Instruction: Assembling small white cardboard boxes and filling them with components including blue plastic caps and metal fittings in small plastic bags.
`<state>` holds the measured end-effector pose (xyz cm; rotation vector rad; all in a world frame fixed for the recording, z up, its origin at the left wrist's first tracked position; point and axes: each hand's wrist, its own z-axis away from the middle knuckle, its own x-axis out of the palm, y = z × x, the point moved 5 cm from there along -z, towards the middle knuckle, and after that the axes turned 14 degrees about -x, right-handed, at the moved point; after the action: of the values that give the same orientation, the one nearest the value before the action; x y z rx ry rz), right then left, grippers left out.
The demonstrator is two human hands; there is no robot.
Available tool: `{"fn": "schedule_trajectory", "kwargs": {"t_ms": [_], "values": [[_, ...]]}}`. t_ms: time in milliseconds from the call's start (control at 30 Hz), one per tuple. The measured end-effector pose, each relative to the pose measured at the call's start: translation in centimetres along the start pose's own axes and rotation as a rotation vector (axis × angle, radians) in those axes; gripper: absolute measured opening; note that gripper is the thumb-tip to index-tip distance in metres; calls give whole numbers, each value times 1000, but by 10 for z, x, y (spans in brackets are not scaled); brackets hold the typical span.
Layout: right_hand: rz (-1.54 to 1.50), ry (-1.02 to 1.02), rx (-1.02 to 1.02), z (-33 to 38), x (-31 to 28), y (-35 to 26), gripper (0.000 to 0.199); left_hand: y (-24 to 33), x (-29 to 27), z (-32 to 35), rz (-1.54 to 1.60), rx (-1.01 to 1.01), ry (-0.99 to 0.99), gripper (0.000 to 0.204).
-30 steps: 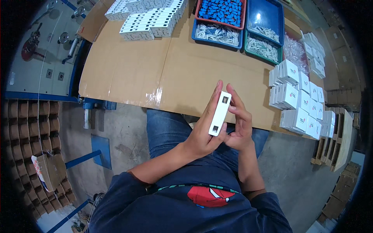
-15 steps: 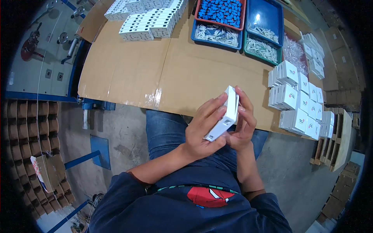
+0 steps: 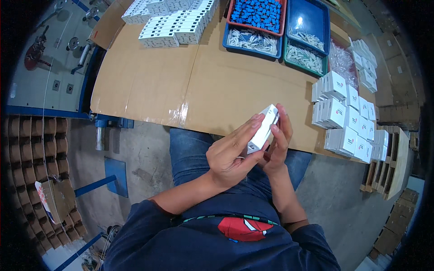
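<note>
Between my two hands, above my lap at the table's near edge, I hold a slim white plastic case (image 3: pixel 263 129) tilted on its side. My left hand (image 3: pixel 231 152) grips it from the left, fingers along the face and thumb underneath. On the other side my right hand (image 3: pixel 276 151) has its fingertips against the case's right edge. Small dark openings show on the narrow side. The face turned toward my left palm is hidden.
The cardboard-covered table (image 3: pixel 226 90) holds stacked white units (image 3: pixel 176 31) at back left. Beyond are a red tray of blue parts (image 3: pixel 255 16), a blue tray of white pieces (image 3: pixel 251 43) and a green tray (image 3: pixel 305 61). Stacked white boxes (image 3: pixel 348 117) stand right.
The case has turned in my hands, so its narrow side now faces up more. My left hand has shifted slightly left, and my right fingers have slid along the edge.
</note>
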<state>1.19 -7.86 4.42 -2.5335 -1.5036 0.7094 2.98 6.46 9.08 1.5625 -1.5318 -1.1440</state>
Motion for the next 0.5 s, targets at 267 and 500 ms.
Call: {"fn": "schedule_trajectory", "kwargs": {"t_ms": [267,500], "values": [[-9,-25,-14,-6,3,0,66,1,-4,-2,11,-34,22,46],[-61,-171,302,-30,-10,4,86,-22,4,-22,305,-226,-293,80]]}}
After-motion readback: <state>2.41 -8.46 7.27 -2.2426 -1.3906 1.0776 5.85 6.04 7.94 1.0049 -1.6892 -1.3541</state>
